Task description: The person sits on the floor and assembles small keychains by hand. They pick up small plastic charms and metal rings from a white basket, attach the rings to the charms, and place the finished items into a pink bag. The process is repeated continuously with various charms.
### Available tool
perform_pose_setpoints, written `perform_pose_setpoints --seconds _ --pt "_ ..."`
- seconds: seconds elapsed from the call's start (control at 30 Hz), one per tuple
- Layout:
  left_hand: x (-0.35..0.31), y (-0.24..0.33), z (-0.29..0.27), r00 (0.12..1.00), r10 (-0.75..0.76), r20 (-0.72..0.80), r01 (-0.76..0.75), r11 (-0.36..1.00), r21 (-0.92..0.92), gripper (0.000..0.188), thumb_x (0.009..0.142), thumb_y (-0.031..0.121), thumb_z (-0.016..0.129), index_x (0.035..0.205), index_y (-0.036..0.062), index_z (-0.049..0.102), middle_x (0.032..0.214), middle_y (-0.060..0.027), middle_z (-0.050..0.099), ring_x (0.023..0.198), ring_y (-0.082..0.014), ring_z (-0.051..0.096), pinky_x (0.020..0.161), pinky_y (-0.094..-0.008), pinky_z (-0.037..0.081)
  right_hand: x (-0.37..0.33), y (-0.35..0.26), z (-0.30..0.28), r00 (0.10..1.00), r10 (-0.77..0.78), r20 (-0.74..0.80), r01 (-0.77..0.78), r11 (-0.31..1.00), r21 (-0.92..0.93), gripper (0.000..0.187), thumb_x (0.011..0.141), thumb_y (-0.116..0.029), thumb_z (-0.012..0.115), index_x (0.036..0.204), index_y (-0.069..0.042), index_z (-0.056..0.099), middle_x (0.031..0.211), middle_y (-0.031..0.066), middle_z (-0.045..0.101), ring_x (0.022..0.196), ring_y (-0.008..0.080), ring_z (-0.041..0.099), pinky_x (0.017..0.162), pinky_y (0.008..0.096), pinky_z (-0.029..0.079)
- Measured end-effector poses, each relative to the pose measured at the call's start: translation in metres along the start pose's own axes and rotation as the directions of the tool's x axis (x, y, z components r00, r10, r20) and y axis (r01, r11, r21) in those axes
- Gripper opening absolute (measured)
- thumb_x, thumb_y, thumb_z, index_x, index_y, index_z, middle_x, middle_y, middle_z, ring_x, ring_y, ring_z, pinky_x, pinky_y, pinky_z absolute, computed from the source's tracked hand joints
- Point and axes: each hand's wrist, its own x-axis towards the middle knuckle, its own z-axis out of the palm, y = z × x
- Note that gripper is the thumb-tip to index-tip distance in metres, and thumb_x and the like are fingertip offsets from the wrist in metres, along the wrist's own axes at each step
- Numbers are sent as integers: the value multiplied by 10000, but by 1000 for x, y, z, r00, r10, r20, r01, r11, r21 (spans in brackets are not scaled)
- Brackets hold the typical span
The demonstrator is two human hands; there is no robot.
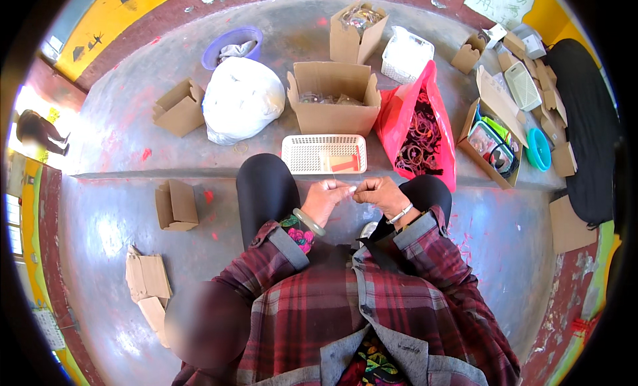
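Observation:
My left hand and my right hand meet above my lap, between my knees. Both have thumb and fingers pinched together, fingertips almost touching. Whatever sits between them is too small to make out. Just beyond the fingers, a white plastic basket with holed sides rests on the raised step; a red strip and a pale piece lie inside. To the right of it leans a red plastic bag, open, full of pink, purple and black loops.
Behind the basket stands an open cardboard box holding clear plastic bits. A stuffed white sack and a purple basin are at left. On the right are a box of goods and a teal basin. Someone is at the far left.

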Motion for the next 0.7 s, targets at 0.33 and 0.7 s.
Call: perform_pose_setpoints --seconds 0.33,0.7 --pt "-4 -3 1 998 51 -23 -51 998 -20 152 779 123 655 858 -7 652 717 -7 596 627 -57 477 565 -203 368 -1 1 4 998 -51 -32 47 993 -110 56 687 -47 658 692 5 638 643 5 597 601 62 522 566 211 402" --pt "-27 38 0 987 135 -90 -147 977 -152 161 773 130 673 831 -10 617 715 -23 585 601 -63 477 555 -198 376 -14 -17 9 984 -107 141 87 986 139 198 738 -40 677 919 25 630 845 44 633 807 120 579 770 247 442"
